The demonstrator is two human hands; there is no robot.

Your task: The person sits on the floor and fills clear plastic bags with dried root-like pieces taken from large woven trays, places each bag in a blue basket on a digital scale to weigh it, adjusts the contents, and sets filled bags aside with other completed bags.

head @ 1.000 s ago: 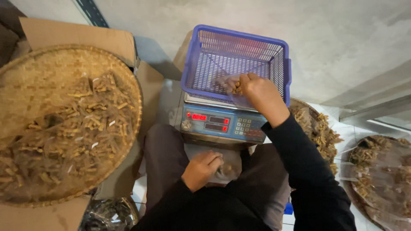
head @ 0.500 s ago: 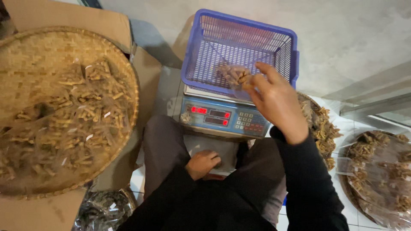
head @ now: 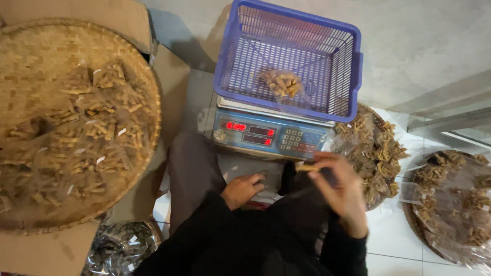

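A blue plastic basket (head: 353,66) stands on a digital scale (head: 271,134) with red digits. Inside the basket lies a clear bag of small tan snack sticks (head: 282,83). My right hand (head: 338,189) is in front of the scale's right corner, blurred, pinching a single tan stick (head: 307,167) between its fingertips. My left hand (head: 241,190) rests on my lap over a pale sheet or bag (head: 240,168), fingers curled down on it. Both sleeves are black.
A wide woven tray (head: 30,56) with several bagged snack portions sits at the left on cardboard. A heap of loose sticks in plastic (head: 376,151) lies right of the scale, another tray (head: 452,204) at the far right. Shiny wrappers (head: 120,248) lie lower left.
My right hand has pulled back out of the basket to the near side of the scale, now pinching one stick. The bag of sticks stays in the basket. My left hand has hardly moved.
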